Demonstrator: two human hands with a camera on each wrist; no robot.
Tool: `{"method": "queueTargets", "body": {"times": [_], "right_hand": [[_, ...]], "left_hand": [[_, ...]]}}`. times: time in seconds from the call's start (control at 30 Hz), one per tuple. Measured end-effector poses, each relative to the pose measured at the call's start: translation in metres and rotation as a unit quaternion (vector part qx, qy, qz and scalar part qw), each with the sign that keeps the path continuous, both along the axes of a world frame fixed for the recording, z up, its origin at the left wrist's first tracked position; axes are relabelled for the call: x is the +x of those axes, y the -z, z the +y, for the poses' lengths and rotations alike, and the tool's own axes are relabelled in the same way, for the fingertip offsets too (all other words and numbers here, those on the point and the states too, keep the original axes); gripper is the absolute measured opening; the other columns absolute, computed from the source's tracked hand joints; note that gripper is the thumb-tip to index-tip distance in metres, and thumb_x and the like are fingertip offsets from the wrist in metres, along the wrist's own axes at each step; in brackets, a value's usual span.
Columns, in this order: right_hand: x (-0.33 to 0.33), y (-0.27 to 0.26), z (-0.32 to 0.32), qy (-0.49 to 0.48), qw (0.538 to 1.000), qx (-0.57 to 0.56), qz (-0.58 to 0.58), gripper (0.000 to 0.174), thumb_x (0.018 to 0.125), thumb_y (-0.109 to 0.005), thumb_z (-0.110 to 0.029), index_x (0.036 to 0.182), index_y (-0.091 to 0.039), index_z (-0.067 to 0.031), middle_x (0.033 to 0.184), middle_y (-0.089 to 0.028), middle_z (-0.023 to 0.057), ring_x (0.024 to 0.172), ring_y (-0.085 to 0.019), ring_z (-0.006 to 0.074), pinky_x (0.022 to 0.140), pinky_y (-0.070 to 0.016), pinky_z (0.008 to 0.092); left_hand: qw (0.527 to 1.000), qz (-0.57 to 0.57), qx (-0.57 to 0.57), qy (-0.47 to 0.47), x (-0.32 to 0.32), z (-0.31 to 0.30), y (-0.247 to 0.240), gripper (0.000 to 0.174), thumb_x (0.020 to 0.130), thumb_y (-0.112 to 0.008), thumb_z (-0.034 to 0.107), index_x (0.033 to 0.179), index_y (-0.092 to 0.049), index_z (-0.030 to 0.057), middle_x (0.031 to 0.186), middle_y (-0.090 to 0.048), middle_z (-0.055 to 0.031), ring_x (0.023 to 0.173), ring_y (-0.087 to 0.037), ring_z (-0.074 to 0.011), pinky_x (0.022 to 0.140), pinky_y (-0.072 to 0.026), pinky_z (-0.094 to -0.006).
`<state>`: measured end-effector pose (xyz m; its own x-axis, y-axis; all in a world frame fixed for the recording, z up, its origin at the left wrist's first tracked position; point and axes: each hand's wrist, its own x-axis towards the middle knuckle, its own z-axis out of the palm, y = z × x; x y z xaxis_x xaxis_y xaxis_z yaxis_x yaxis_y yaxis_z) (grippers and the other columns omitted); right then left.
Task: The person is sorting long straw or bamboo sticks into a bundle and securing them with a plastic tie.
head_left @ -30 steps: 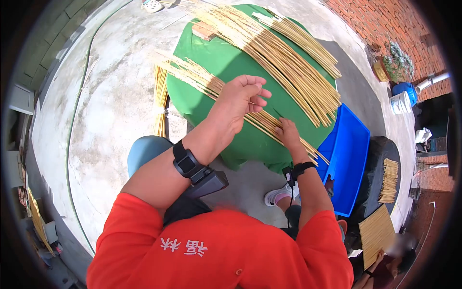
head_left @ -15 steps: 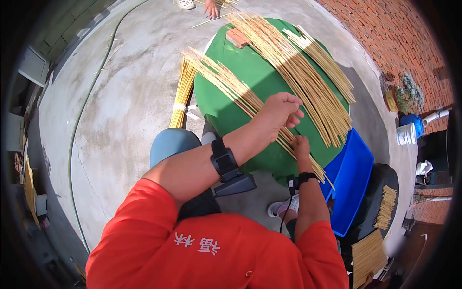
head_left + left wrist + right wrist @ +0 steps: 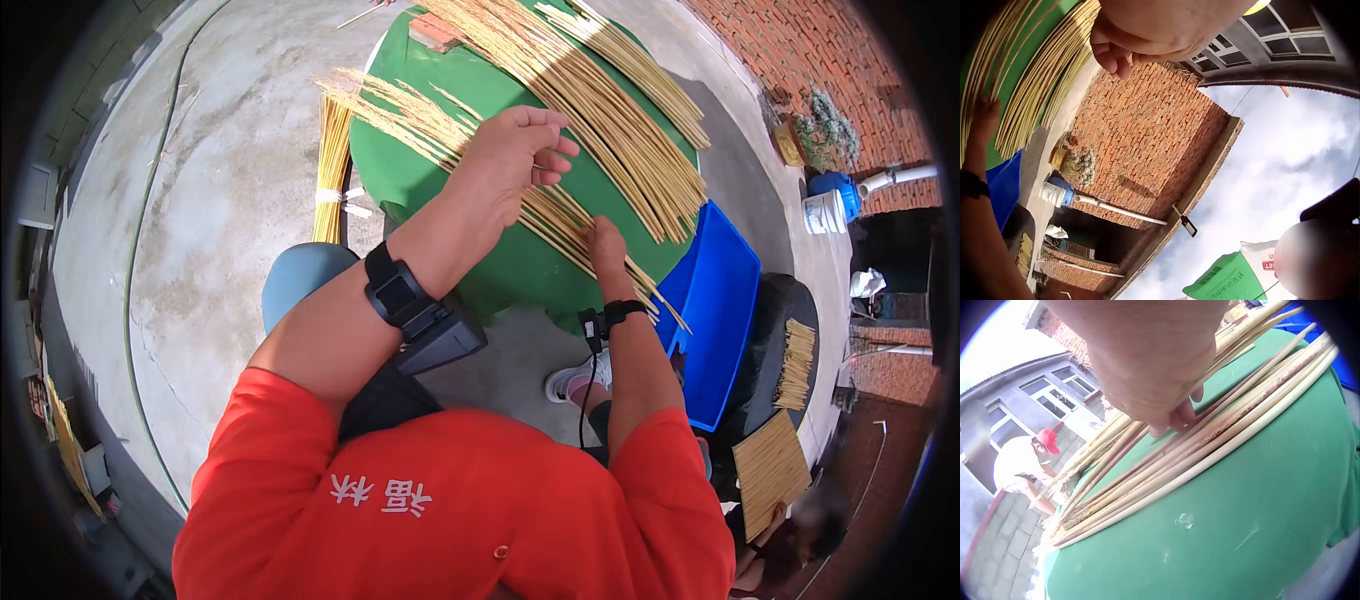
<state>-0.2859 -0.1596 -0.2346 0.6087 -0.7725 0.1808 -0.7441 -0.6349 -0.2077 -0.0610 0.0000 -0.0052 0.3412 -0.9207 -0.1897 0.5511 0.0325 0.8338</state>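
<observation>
My left hand (image 3: 515,155) hangs above a thin bundle of tasselled stalks (image 3: 560,240), its fingers loosely curled with nothing seen in them. In the left wrist view the same hand (image 3: 1154,31) fills the top, clear of the stalks. My right hand (image 3: 606,247) is at the bundle's cut-end side. The right wrist view has this hand (image 3: 1154,362) bent down over the stalks (image 3: 1210,428), fingertips touching them; the hand itself partly hides the contact. The stalks lie on a green cloth (image 3: 400,170).
A larger stalk bundle (image 3: 600,130) and a paler one (image 3: 640,75) lie farther across the table, near a brick (image 3: 435,32). A blue tray (image 3: 720,320) stands at the right. A tied bundle (image 3: 331,170) is left of the table. Someone in a red cap (image 3: 1049,441) bends beyond it.
The head view has shifted. My left hand stays raised over the bundle. My right hand remains at the stalks with its fingers less spread than a second ago. Some tasselled ends look more spread apart.
</observation>
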Motion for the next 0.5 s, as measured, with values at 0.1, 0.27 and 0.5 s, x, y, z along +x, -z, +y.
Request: {"method": "queueTargets", "body": {"times": [0.1,0.27,0.5], "right_hand": [[0.001,-0.013,0.001,0.014,0.999,0.038,-0.021,0.018,0.076,-0.058,-0.017,0.084,-0.050,-0.0027,0.086,-0.056,0.0188,0.083,-0.051,0.0387,0.071,-0.0414,0.0457],[0.000,-0.012,0.008,-0.001,0.998,0.056,-0.031,0.028,0.074,-0.062,-0.022,0.092,-0.053,-0.0025,0.092,-0.055,0.0172,0.087,-0.051,0.0359,0.077,-0.0419,0.0423],[0.005,0.008,0.042,-0.055,0.997,-0.040,-0.036,0.049,0.069,-0.067,-0.027,0.109,-0.048,-0.0049,0.104,-0.050,0.0115,0.092,-0.047,0.0305,0.079,-0.0411,0.0405]], "left_hand": [[1.000,0.008,-0.008,-0.018,0.006,0.001,0.001,0.021,0.085,-0.049,0.009,0.104,-0.051,-0.0001,0.088,-0.061,-0.0116,0.066,-0.055,-0.0106,0.063,-0.0458,-0.0238],[0.999,0.009,-0.011,-0.036,0.009,0.002,0.000,0.021,0.085,-0.049,0.009,0.104,-0.051,0.0001,0.090,-0.062,-0.0122,0.067,-0.055,-0.0103,0.065,-0.0457,-0.0237],[0.999,0.002,-0.005,-0.046,0.010,0.002,-0.002,0.020,0.085,-0.049,0.010,0.103,-0.052,0.0018,0.089,-0.062,-0.0101,0.069,-0.055,-0.0098,0.067,-0.0452,-0.0240]]}}
